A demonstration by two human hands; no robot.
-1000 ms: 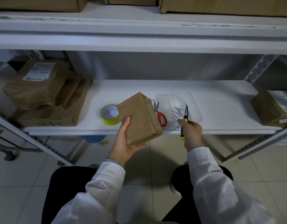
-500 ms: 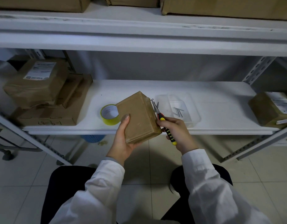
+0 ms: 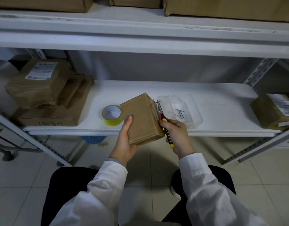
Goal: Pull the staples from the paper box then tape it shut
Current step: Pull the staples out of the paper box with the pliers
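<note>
Staple-pulling step: left hand (image 3: 124, 144) cradles the paper box (image 3: 142, 118), right hand's (image 3: 176, 132) grip clasps the pliers (image 3: 162, 119), tips apparently on a staple (image 3: 157, 101); next calls for a steady outward pull.

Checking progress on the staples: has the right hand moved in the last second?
Yes. The right hand went left, from the clear tray to the box, pliers tips now at its stapled edge.
</note>
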